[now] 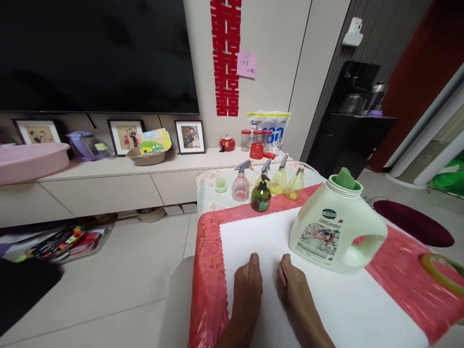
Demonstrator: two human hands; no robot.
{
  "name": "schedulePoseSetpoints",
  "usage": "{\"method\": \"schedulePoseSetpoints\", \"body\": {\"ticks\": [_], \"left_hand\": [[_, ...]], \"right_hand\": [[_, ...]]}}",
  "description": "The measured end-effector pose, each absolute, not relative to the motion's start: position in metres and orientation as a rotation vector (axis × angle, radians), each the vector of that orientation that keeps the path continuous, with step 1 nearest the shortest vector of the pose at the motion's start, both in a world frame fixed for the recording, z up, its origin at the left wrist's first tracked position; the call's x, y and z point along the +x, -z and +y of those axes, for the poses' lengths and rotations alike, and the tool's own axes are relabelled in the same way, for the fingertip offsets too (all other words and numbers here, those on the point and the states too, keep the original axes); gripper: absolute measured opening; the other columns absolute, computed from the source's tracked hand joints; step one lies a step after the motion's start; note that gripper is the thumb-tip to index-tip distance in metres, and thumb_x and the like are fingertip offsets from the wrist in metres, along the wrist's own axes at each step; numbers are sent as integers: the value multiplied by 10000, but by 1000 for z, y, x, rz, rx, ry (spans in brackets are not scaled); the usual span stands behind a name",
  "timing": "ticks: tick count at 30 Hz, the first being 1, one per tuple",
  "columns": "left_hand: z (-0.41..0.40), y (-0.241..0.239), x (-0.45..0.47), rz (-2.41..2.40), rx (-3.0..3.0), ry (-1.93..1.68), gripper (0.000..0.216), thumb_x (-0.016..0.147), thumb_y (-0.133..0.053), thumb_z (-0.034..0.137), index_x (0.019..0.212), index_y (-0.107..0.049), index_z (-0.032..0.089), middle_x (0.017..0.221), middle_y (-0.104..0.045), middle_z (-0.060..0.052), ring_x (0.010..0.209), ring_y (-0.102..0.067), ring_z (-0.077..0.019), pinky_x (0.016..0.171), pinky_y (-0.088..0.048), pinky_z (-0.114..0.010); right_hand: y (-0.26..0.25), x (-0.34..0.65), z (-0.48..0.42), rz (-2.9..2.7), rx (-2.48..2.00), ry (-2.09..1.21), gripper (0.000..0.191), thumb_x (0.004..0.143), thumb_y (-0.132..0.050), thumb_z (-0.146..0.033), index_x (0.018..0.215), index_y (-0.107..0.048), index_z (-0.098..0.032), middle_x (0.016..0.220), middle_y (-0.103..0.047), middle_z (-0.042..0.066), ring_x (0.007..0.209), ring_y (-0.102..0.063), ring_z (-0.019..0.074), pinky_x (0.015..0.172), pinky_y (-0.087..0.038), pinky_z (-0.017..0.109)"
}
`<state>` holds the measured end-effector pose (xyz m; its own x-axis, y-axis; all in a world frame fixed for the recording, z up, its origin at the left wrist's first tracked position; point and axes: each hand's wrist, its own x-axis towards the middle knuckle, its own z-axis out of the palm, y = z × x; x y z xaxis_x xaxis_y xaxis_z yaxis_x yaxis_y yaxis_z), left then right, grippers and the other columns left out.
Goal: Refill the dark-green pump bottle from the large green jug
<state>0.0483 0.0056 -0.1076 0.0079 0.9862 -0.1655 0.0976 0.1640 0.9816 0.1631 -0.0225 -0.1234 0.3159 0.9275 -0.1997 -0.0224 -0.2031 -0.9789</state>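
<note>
Detergent jug (335, 227) beside empty hands (270, 285)

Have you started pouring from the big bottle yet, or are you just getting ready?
Just ready. Set out: the big bottle with its green cap on, and the spray bottles in a row behind. In hand: nothing; the left hand and right hand rest on the white mat. No pouring shows.

Big TV (94, 53) on wall, pale tile floor (108, 270).
</note>
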Motion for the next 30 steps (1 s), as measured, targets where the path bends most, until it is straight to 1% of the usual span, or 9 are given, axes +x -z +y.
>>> {"method": "schedulePoseSetpoints", "body": {"ticks": [3, 8, 14, 21, 30], "left_hand": [[6, 107, 48, 1346, 1150, -1039, 724, 832, -238, 904, 480, -326, 277, 460, -304, 37, 472, -309, -146, 526, -270, -328], [4, 107, 48, 1313, 1119, -1025, 715, 835, -262, 895, 489, -331, 273, 457, -301, 41, 476, -311, -143, 511, -270, -321], [0, 103, 48, 1328, 1095, -1047, 676, 866, -303, 843, 506, -351, 273, 473, -313, 44, 497, -326, -146, 532, -306, -323], [1, 88, 46, 1343, 1171, -961, 669, 855, -251, 838, 511, -356, 274, 484, -325, 39, 507, -346, -152, 560, -299, -335], [-2, 85, 47, 1366, 1233, -973, 658, 860, -238, 834, 527, -344, 277, 491, -333, 40, 515, -361, -157, 573, -318, -342]], "right_hand": [[120, 162, -23, -814, -1538, -1177, 699, 866, -400, -868, 595, -274, -236, 509, -220, -54, 490, -196, 94, 516, -125, 297], [115, 159, -24, -792, -1538, -1184, 682, 879, -424, -840, 627, -248, -231, 555, -190, -61, 532, -178, 94, 556, -116, 300], [118, 161, -21, -795, -1584, -1171, 696, 864, -402, -863, 625, -247, -228, 554, -209, -54, 533, -202, 98, 555, -125, 303], [119, 161, -24, -815, -1611, -1149, 704, 841, -427, -873, 627, -257, -223, 565, -223, -50, 548, -207, 102, 553, -138, 305], [112, 161, -26, -833, -1640, -1128, 714, 825, -416, -890, 617, -266, -224, 565, -224, -44, 554, -215, 106, 549, -139, 304]]}}
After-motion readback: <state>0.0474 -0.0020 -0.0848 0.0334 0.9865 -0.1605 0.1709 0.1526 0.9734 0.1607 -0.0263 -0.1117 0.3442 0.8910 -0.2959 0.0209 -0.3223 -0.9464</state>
